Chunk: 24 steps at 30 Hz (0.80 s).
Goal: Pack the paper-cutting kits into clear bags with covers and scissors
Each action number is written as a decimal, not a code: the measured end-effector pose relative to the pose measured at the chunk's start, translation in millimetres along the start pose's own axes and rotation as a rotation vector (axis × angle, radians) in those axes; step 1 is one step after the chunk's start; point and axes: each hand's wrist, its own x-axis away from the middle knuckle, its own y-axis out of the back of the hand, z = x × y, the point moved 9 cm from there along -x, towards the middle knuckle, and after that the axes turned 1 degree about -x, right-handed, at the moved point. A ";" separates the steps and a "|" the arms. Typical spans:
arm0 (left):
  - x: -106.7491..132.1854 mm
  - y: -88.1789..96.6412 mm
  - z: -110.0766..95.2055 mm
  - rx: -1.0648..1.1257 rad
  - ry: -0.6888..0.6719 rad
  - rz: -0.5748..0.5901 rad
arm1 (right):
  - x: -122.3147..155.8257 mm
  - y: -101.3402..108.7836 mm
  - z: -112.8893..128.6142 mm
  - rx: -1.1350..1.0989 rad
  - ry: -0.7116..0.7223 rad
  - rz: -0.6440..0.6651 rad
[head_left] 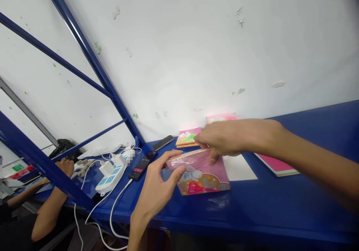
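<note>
A flat pink-and-orange packet point(206, 174) in clear plastic is tilted up above the blue table, with a white rabbit-like figure and red scissors shown on its front. My left hand point(159, 183) grips its left edge, the thumb across the front and the fingers partly hidden behind. At the top edge, my right hand point(227, 138) is closed on the packet, thumb in front; its other fingertips are partly out of sight. Behind the hands lie a small stack of similar packets point(187, 137) and another pink packet point(221, 117). White paper point(239, 168) lies just right of the held packet.
A pink-covered pad point(277, 164) lies to the right on the blue table point(316, 198). On the left are a lit phone point(143, 165), a dark phone point(163, 142) and a white power strip point(110, 180) with cables. Beyond the blue frame point(75, 191), another person's hand point(66, 167) is visible.
</note>
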 end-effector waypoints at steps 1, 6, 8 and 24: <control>-0.9 -0.1 0.9 -0.013 0.004 -0.004 | 0.3 -0.1 -0.2 0.000 -0.002 0.001; -5.7 0.3 2.9 -0.076 -0.027 -0.040 | 2.2 0.4 1.7 0.003 0.001 0.003; -7.0 1.5 1.9 -0.087 -0.066 -0.070 | 2.6 0.4 3.3 -0.002 0.008 0.007; -10.3 -0.6 0.2 -0.151 -0.189 -0.163 | -2.7 -0.1 -2.8 -0.010 -0.002 -0.055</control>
